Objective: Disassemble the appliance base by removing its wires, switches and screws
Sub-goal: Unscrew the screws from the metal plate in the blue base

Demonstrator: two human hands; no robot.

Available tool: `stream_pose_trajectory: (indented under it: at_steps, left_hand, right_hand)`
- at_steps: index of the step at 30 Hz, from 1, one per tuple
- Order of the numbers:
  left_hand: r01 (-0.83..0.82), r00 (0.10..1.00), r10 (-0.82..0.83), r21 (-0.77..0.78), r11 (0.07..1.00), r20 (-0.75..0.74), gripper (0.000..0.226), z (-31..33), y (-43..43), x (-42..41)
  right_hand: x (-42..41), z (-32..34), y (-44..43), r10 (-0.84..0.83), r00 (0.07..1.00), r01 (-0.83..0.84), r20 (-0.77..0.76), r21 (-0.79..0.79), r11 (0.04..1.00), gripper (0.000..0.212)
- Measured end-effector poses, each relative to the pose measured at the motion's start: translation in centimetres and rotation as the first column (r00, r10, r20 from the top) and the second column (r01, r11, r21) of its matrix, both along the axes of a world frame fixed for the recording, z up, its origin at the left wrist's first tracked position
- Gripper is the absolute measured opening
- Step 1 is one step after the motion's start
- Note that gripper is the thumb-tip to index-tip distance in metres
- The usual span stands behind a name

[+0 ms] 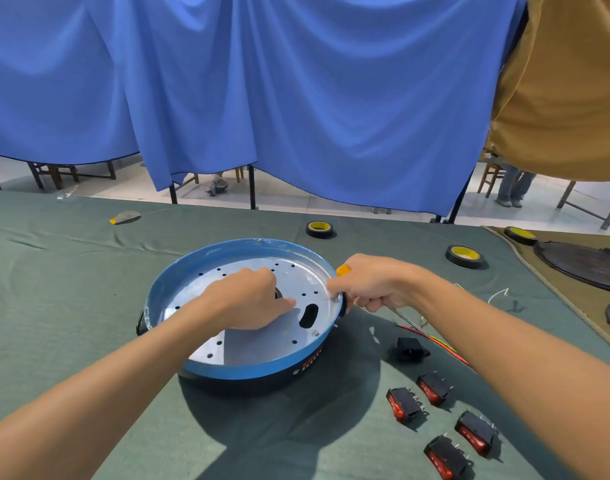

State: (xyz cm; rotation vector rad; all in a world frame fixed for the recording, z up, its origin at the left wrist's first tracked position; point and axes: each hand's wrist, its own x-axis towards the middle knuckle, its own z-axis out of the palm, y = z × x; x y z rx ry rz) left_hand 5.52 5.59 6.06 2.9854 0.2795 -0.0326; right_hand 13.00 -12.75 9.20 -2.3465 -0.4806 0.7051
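Note:
The round appliance base has a blue rim and a silver perforated plate inside, and it stands on the green cloth. My left hand reaches into the plate's centre, fingertips pinched at a small hole; what they pinch is hidden. My right hand is at the base's right rim, closed around a screwdriver with an orange-and-black handle, its metal shaft pointing down to the right. Several black rocker switches with red buttons lie to the right. A black power socket and red and yellow wires lie nearby.
Two rolls of black tape with yellow cores sit behind the base, a third on a brown mat at far right with dark round parts. A blue curtain hangs behind the table.

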Motion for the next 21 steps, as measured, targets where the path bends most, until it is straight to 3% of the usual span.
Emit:
stream_pose_trajectory:
  at_steps: [3, 5, 9, 13, 16, 18, 21]
  left_hand:
    - [0.022, 1.000, -0.021, -0.074, 0.997, 0.003, 0.037, 0.1, 0.3, 0.1]
    - [0.008, 1.000, -0.009, -0.118, 0.993, -0.003, 0.034, 0.1, 0.4, 0.0]
    - [0.003, 1.000, -0.003, -0.075, 0.997, -0.003, 0.037, 0.3, 0.0, -0.2]
    - [0.025, 0.999, -0.026, -0.041, 0.999, -0.028, 0.036, 0.9, -1.0, -0.6]
    - [0.050, 0.998, -0.051, -0.042, 0.998, -0.032, 0.039, 1.3, -1.8, -1.1]
    - [0.044, 0.997, -0.051, -0.117, 0.992, -0.055, 0.038, 1.7, -2.2, -1.6]
    - [-0.025, 0.992, -0.018, -0.330, 0.944, -0.127, 0.037, 2.3, -2.3, -2.0]
  right_hand:
    - [0.4, 0.7, 0.1, -0.017, 0.991, 0.022, 0.130, -0.034, 0.999, 0.028]
    - [0.1, 1.1, 0.2, 0.006, 0.971, 0.032, 0.239, -0.151, 0.988, 0.035]
    - [-1.4, 1.7, -0.4, 0.108, 0.938, -0.004, 0.328, -0.303, 0.953, 0.035]
    - [-2.2, 1.4, -0.3, 0.153, 0.937, -0.066, 0.314, -0.271, 0.960, 0.019]
    - [-2.0, 1.4, 0.0, 0.143, 0.917, -0.048, 0.373, -0.252, 0.966, 0.026]
    - [-1.6, 1.4, 0.3, 0.176, 0.897, -0.072, 0.405, -0.259, 0.963, 0.030]
    - [-1.0, 1.0, 1.0, 0.195, 0.874, -0.103, 0.446, -0.222, 0.970, 0.012]
